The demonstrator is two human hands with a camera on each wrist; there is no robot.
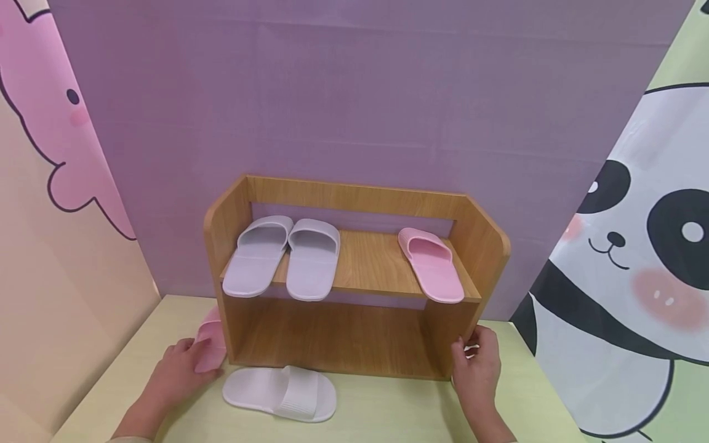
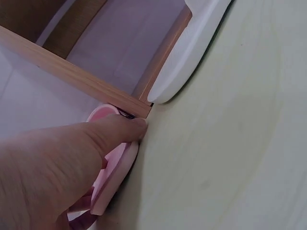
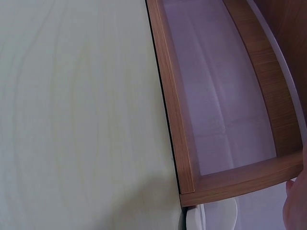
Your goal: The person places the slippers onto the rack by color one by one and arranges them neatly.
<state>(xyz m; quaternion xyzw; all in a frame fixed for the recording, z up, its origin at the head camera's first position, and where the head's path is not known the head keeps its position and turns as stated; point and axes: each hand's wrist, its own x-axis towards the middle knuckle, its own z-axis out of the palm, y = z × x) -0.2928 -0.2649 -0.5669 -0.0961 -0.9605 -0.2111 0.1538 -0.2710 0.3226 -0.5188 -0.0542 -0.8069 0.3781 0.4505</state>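
A wooden two-tier shoe rack [image 1: 354, 332] stands on the table. Left of it, my left hand [image 1: 180, 369] grips a pink slipper [image 1: 209, 347], the thumb near the rack's front corner in the left wrist view. My right hand [image 1: 479, 369] is bent at the rack's right side panel; its grip is partly hidden. Close by that hand, a white slipper [image 3: 195, 218] pokes out beside the rack's corner in the right wrist view. On the upper shelf sit two pale grey slippers [image 1: 257, 261] at the left and one pink slipper [image 1: 434, 267] at the right.
Another white slipper [image 1: 277, 392] lies sideways on the pale table [image 1: 388, 412], before the rack's front left. A purple backdrop [image 1: 354, 92] rises behind. Printed side panels stand at left and right, the right one with a panda [image 1: 626, 246].
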